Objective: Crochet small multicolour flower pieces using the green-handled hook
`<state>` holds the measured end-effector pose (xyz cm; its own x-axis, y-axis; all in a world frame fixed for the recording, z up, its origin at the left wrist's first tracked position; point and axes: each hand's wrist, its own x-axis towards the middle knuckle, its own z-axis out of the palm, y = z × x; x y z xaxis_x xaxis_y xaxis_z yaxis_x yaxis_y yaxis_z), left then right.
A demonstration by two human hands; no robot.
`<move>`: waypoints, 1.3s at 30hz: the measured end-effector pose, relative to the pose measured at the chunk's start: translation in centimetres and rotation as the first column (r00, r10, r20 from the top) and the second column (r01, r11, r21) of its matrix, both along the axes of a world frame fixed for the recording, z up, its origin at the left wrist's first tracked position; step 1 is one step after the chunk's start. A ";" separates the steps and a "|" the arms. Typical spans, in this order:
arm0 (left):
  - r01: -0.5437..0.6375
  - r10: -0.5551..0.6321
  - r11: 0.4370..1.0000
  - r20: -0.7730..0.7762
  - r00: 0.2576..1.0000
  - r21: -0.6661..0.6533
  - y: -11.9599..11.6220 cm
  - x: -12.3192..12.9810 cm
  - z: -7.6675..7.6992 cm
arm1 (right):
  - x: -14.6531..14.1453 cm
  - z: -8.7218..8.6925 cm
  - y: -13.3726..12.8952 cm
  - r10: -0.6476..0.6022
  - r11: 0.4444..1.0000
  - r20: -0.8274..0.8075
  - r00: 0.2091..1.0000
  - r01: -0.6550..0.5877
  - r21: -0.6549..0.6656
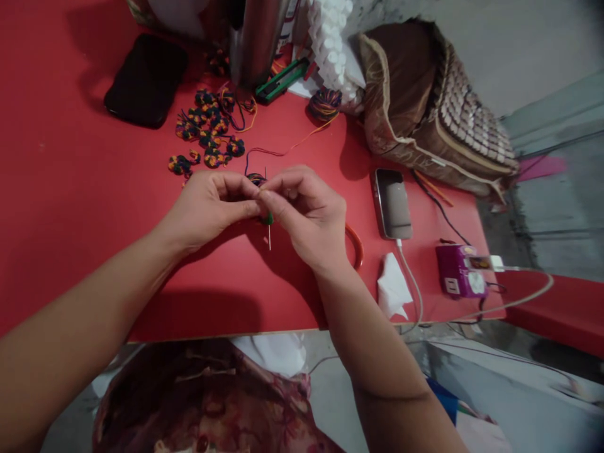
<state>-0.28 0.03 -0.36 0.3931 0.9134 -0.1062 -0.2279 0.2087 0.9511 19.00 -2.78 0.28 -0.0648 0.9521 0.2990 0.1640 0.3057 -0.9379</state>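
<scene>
My left hand (205,204) and my right hand (311,214) meet above the red table, thumbs and forefingers pinched together at the tips. Between them is a small bundle of multicoloured yarn (256,179), mostly dark with orange and purple. Just below the fingertips a green piece (268,218) shows, with a thin metal shaft (269,238) pointing down; my fingers hide how it is held. From the bundle a strand runs to a small yarn ball (324,104). Several knotted yarn pieces (214,157) lie beyond my left hand.
A black phone-like object (146,82) lies at the back left. Near the back stand a metal cylinder (257,44) and a green cutter (282,80). To the right are a brown bag (406,88), a charging phone (393,204), white tissue (393,288) and a purple box (455,270).
</scene>
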 end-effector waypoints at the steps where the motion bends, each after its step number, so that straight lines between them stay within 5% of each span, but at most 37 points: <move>1: 0.001 -0.001 1.000 0.029 1.000 0.003 0.0 0.0 -0.1 | 0.1 0.0 0.0 -0.019 1.000 -0.031 0.999 0.018 -0.022; 5: 0.008 -0.006 1.000 0.114 0.993 -0.023 0.4 -0.2 -0.3 | 0.6 -0.3 0.1 -0.039 0.998 -0.033 0.999 0.037 -0.053; 10: -0.013 0.012 1.000 0.076 0.997 0.008 0.8 -0.5 -0.1 | 0.8 -0.7 0.2 0.001 0.993 0.217 0.976 -0.026 0.113; 20: -0.086 0.097 0.992 0.111 0.989 -0.097 1.3 -0.8 -0.9 | 0.6 -0.2 0.2 -0.084 0.963 0.298 0.951 0.001 0.269; 27: -0.054 0.057 0.998 0.141 0.988 -0.027 1.3 -0.9 -0.9 | 1.0 0.2 0.2 0.026 0.985 0.161 0.987 -0.053 0.164; 32: -0.069 0.056 0.988 0.097 0.994 0.137 0.8 -0.6 0.0 | 0.4 -0.5 0.6 0.052 0.984 -0.170 0.984 -0.079 -0.157; 39: -0.150 0.212 0.875 -0.086 0.973 0.461 0.2 -0.4 0.7 | -0.1 -2.2 1.4 0.063 0.958 -0.287 0.956 -0.138 -0.251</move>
<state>-0.71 0.22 0.29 0.2272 0.9286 0.2934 -0.0886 -0.2803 0.9558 18.92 -1.33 -1.94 -0.1161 0.9917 0.0556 -0.1285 0.0405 -0.9909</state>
